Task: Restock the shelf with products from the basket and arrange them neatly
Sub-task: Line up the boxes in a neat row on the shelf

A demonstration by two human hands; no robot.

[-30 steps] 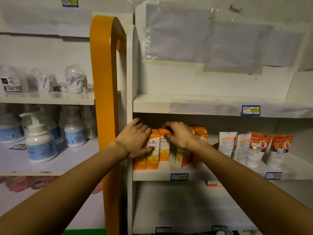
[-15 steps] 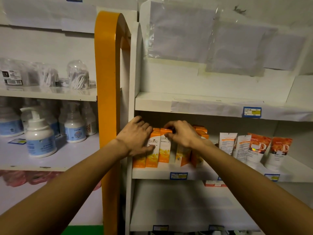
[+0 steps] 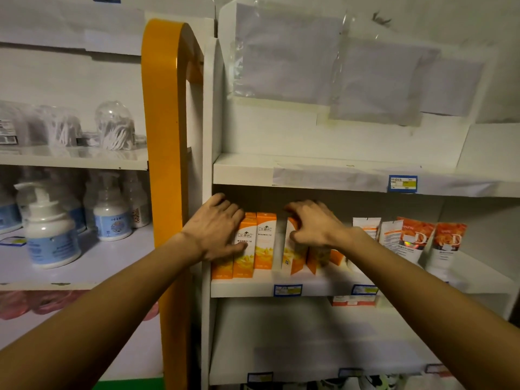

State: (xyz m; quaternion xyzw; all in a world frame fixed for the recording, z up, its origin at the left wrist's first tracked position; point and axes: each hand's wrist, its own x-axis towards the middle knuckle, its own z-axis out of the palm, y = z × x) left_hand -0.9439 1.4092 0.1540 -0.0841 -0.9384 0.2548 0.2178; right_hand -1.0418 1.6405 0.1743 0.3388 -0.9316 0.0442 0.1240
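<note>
A row of upright orange-and-white boxes (image 3: 265, 243) stands at the left end of the middle shelf (image 3: 247, 288) of the white unit. My left hand (image 3: 216, 226) lies flat over the leftmost boxes, fingers spread along their tops. My right hand (image 3: 312, 223) curls over the tops of the boxes further right, gripping a tilted orange box (image 3: 294, 257). A narrow gap shows between the two groups of boxes. The basket is out of view.
Orange-and-white tubes (image 3: 416, 240) stand to the right on the same shelf. An orange post (image 3: 166, 164) divides this unit from the left shelves, which hold pump bottles (image 3: 49, 235) and cotton-swab tubs (image 3: 115, 128). The shelf above (image 3: 309, 175) carries taped paper.
My right hand has shifted right along the box tops, and a gap has opened between the left boxes and the tilted ones. The left hand stays pressed on the left boxes.
</note>
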